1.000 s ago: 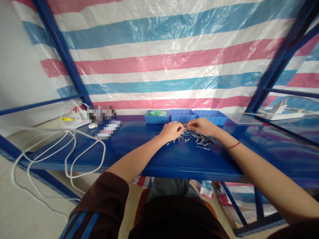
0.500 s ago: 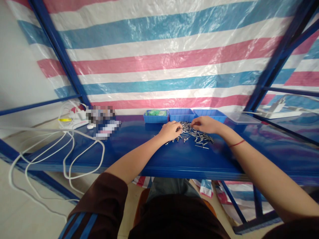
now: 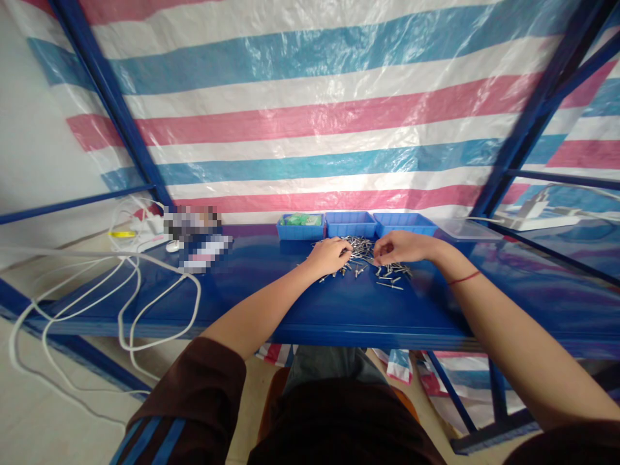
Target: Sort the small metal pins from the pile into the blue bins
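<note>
Small metal rivet-like pieces (image 3: 359, 248) lie in a loose heap on the blue table (image 3: 232, 303). My left hand (image 3: 332, 254) rests at the heap's left side, fingers curled together; what they hold, if anything, is too small to name. Over the right part of the heap is my right hand (image 3: 398, 247), its thumb and fingertips pinched together, and I cannot make out anything between them. A few single pieces (image 3: 390, 285) lie apart near the front of the heap. Behind the hands stand a blue bin with green contents (image 3: 301, 231), a middle blue bin (image 3: 351, 227) and a right blue bin (image 3: 407, 225).
White cables (image 3: 194, 303) loop over the table's left end, beside a power strip and a blurred item (image 3: 191, 223). A clear flat lid (image 3: 467, 229) lies right of the bins. Another white power strip (image 3: 537, 213) is at the far right. Blue frame posts stand at both sides.
My right hand has moved slightly down toward the front of the heap, covering more of its right part. My left hand has stayed nearly in place. The view has shifted slightly.
</note>
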Available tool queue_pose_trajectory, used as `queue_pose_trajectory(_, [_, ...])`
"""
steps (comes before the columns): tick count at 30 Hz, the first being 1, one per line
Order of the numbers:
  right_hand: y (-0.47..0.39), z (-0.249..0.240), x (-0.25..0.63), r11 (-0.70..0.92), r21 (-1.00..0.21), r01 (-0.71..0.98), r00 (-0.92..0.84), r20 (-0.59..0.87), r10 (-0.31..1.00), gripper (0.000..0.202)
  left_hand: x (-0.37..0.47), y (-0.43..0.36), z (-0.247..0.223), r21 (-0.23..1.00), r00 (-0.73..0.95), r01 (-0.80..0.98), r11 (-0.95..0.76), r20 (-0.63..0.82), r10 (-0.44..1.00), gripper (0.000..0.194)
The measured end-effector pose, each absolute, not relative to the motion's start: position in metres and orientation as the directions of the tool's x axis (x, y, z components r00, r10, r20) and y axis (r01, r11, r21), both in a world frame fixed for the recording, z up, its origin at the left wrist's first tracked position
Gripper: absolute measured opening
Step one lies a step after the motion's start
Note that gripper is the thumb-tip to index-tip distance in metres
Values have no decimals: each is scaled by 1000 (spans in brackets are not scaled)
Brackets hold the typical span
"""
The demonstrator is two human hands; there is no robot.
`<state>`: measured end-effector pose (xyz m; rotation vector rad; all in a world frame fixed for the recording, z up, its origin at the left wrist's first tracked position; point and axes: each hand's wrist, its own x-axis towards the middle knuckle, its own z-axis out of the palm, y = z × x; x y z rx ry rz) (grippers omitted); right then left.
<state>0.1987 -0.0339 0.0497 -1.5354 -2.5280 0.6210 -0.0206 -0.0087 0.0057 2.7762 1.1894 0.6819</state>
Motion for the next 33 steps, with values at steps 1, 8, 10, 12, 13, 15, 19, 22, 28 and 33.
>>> queue_pose_trajectory(1, [-34, 49, 196, 396, -392, 830, -473, -121, 873, 31, -21, -9, 6, 209, 608, 678, -704, 378, 698, 27])
queue_pose_trajectory(8, [-32, 43, 185, 423, -312, 851, -466, -76, 881, 19, -21, -9, 5, 201, 611, 676, -709, 386, 692, 28])
queue_pose_trajectory(10, [-32, 43, 182, 451, -278, 848, -478, -38, 877, 15, -21, -7, 4, 195, 613, 675, -712, 388, 688, 27])
queue_pose_trajectory(12, [-32, 42, 182, 468, -262, 844, -486, -4, 874, 13, -21, -6, 3, 194, 613, 676, -711, 387, 688, 27])
queue_pose_trajectory(13, [-31, 42, 182, 469, -260, 844, -483, 9, 875, 12, -21, -6, 3, 194, 613, 676, -711, 388, 689, 27])
queue_pose_trajectory(15, [-31, 43, 183, 458, -270, 847, -463, 47, 885, 10, -21, -6, 3, 201, 613, 670, -715, 395, 684, 26])
queue_pose_trajectory(19, [-33, 45, 181, 460, -380, 802, -393, 243, 887, 9, -19, -7, 4, 241, 626, 594, -768, 462, 628, 29])
queue_pose_trajectory(22, [-37, 47, 175, 490, -563, 666, -331, 365, 870, 14, -16, -11, 7, 336, 622, 488, -806, 514, 591, 31])
queue_pose_trajectory(28, [-40, 47, 165, 410, -781, 471, -226, 342, 912, 21, -11, -17, 10, 549, 529, 343, -762, 558, 640, 20])
queue_pose_trajectory(33, [-39, 47, 160, 302, -894, 330, -112, 281, 953, 16, -9, -15, 10, 623, 387, 312, -717, 606, 695, 16])
